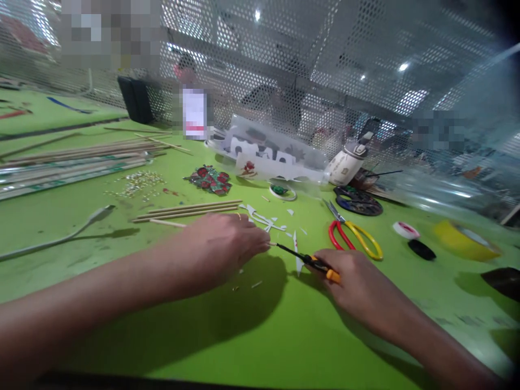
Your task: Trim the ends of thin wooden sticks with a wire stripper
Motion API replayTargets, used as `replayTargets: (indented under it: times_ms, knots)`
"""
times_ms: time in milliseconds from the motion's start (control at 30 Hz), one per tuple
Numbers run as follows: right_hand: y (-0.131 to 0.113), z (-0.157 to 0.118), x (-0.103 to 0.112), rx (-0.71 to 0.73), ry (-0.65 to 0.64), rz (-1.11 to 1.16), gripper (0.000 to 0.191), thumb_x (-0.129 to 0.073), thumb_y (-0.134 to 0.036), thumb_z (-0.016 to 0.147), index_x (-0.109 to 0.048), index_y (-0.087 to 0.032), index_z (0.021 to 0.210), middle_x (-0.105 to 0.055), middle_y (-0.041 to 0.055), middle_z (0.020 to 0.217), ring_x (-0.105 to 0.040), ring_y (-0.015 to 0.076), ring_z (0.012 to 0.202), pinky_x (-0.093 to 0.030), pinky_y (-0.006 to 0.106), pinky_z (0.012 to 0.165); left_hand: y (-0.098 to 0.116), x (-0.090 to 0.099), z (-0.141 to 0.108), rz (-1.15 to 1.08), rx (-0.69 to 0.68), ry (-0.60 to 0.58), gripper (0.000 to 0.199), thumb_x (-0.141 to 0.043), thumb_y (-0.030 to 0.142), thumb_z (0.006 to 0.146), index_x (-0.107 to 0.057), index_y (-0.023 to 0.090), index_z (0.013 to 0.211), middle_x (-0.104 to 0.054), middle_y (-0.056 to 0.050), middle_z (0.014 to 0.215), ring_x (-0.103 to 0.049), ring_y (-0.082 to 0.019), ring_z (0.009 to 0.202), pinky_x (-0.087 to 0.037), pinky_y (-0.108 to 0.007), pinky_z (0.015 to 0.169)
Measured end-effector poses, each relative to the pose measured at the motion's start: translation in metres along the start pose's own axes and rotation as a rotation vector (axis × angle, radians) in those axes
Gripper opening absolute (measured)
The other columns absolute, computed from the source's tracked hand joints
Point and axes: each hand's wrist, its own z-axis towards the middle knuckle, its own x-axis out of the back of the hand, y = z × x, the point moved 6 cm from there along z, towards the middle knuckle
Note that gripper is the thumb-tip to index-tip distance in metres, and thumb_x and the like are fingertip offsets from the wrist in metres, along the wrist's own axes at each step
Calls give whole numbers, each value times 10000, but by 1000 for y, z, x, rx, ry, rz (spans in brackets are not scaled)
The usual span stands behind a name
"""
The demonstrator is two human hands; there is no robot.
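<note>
My left hand (221, 244) is closed around a thin pale wooden stick (167, 222). One end of the stick sticks out behind the hand, and a short tip shows past the fingertips. In my right hand (351, 276) is a pair of long-nose pliers (312, 261) with dark jaws and orange-black grips. Their jaw tips meet the stick's tip just off my left fingers; whether they clamp it I cannot tell. White paper scraps (266, 221) lie beyond my hands. Several loose sticks (190, 210) rest behind my left hand.
Red-and-yellow-handled scissors (355, 236) lie beyond my right hand, near yellow tape (463, 240). Farther back are red-and-green foil-like pieces (211, 180), small gold bits (140, 184), a dark palette (358, 201) and a white bottle (345, 164). A cable (69, 238) crosses the left side.
</note>
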Motion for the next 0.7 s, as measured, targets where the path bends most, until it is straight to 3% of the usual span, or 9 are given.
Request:
replayTargets:
  times_ms: [100, 133, 267, 400, 500, 700]
  knots:
    - [-3, -4, 1, 15, 14, -48, 199, -471, -28, 780, -575, -193, 738, -656, 43, 741, -577, 177, 676, -330, 279, 594, -7, -10, -1, -92, 83, -187, 177, -521, 61, 819, -607, 177, 718, -609, 19, 621, -512, -99, 511, -350, -205, 508]
    - [-4, -5, 2, 28, 30, -59, 212, -473, -17, 766, -591, -192, 763, -657, 43, 747, -581, 181, 685, -334, 279, 599, -7, -11, -2, -112, 86, -192, 180, -517, 64, 819, -598, 176, 703, -594, 22, 594, -495, -95, 487, -340, -205, 496]
    - [-3, -8, 5, 74, 112, -72, 243, -483, -5, 747, -614, -194, 824, -651, 36, 750, -580, 189, 702, -344, 280, 606, 6, 1, -4, -2, -59, 48, 253, -421, 79, 896, -590, 161, 727, -586, -14, 621, -506, -122, 540, -362, -235, 533]
    - [4, -6, 0, 64, 1, 84, 162, -488, -84, 818, -572, -200, 743, -636, 16, 700, -561, 161, 647, -346, 271, 588, 25, 10, -11, 286, -224, 208, 266, -375, 51, 911, -618, 131, 836, -611, -67, 709, -537, -181, 654, -423, -287, 615]
    - [5, -5, -2, 51, -65, 174, 160, -497, -141, 855, -562, -196, 720, -636, 14, 682, -559, 152, 623, -343, 266, 566, 28, 10, -11, 327, -235, 228, 257, -381, 81, 931, -620, 125, 849, -619, -74, 725, -547, -188, 679, -442, -292, 633]
    - [-2, -3, 6, 36, 38, 10, 179, -472, -71, 823, -579, -190, 743, -653, 44, 729, -584, 185, 675, -360, 292, 604, 4, 0, -1, 47, -19, 114, 270, -419, 153, 955, -620, 164, 775, -614, -20, 663, -525, -119, 567, -397, -228, 556]
